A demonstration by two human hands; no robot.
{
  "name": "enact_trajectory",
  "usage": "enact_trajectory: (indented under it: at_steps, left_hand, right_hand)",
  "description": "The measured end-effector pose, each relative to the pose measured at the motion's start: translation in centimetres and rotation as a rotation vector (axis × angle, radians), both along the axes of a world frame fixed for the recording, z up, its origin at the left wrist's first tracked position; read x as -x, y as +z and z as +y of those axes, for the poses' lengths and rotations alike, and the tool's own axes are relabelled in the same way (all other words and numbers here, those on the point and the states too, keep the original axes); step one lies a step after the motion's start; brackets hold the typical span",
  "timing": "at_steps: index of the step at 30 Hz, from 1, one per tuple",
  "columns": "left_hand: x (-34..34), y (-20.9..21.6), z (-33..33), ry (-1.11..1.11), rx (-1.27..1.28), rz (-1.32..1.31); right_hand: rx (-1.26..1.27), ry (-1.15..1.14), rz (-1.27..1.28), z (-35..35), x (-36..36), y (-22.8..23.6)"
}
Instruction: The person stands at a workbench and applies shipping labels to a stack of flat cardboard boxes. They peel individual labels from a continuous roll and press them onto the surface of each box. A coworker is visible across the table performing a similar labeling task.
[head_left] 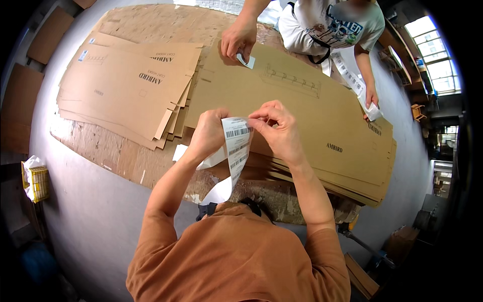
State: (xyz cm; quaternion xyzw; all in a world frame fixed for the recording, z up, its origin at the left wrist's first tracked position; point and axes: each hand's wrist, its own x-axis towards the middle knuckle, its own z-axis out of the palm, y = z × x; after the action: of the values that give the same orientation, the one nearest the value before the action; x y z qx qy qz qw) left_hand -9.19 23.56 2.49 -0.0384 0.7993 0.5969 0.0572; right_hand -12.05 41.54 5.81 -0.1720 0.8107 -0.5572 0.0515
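A white strip of barcode labels [237,146] hangs between my hands, its lower end curling down toward my body. My left hand [209,133] grips the strip's left edge near the top. At the top right corner of the strip, my right hand [276,128] pinches with thumb and forefinger; whether a label is peeled there I cannot tell. Beneath and beyond my hands lies a stack of flat brown cardboard cartons [312,121] printed with a line drawing of a hook rail. Another white piece of the strip passes behind my left wrist.
A second stack of flat cartons [121,85] lies at the left on the worn wooden table [105,146]. Across the table a co-worker presses a small label [245,61] onto the carton and holds another label strip [347,70]. A yellow basket [36,182] stands at far left.
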Motion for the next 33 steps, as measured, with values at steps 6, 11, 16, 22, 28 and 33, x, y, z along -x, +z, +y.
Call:
enact_trajectory:
  at_steps: [6,11,16,22,28,33]
  left_hand:
    - [0.1,-1.1,1.0,0.032,0.155,0.008]
    - [0.1,-2.0,1.3,0.012,0.277,0.038]
    - [-0.1,-2.3,1.9,0.020,0.344,0.048]
    - [-0.4,-3.0,2.2,0.020,0.418,0.164]
    - [-0.4,-3.1,2.3,0.014,0.433,0.171]
    - [-0.4,-3.0,2.4,-0.001,0.461,0.141]
  right_hand:
    - [0.169,-0.067,-0.307,2.0,3.5,-0.6]
    - [0.335,-0.242,-0.317,3.8,7.5,-0.5]
    - [0.366,-0.242,-0.449,3.1,11.1,-3.2]
    - [0.219,-0.251,-0.443,-0.7,12.7,-6.0]
    - [0.165,-0.279,-0.438,-2.4,13.7,-6.3]
    - [0.131,-0.310,-0.407,-3.3,13.7,-6.3]
